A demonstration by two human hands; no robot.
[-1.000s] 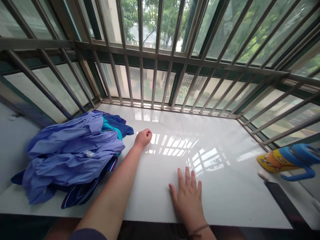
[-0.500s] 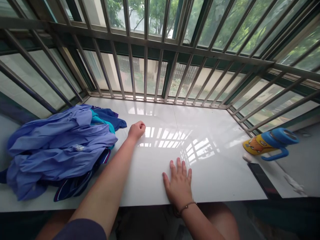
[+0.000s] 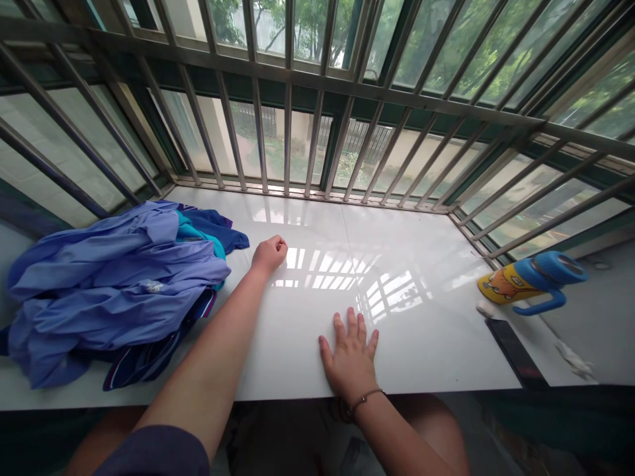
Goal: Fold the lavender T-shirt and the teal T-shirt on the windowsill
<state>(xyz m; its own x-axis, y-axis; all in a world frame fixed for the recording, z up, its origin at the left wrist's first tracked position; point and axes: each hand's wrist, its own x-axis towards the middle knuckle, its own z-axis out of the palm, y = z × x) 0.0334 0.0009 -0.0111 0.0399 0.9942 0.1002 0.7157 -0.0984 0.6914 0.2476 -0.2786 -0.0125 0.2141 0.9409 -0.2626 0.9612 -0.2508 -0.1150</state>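
Left hand fisted, its contents hidden.

Glossy white sill, flat, reflecting window bars; bearing left hand curled in a loose fist, knuckles down, approx. mid-sill, just right of heaped purple-blue clothes. Right hand pressed flat, palm down, fingers spread, near front edge, w/ thin bracelet at wrist.
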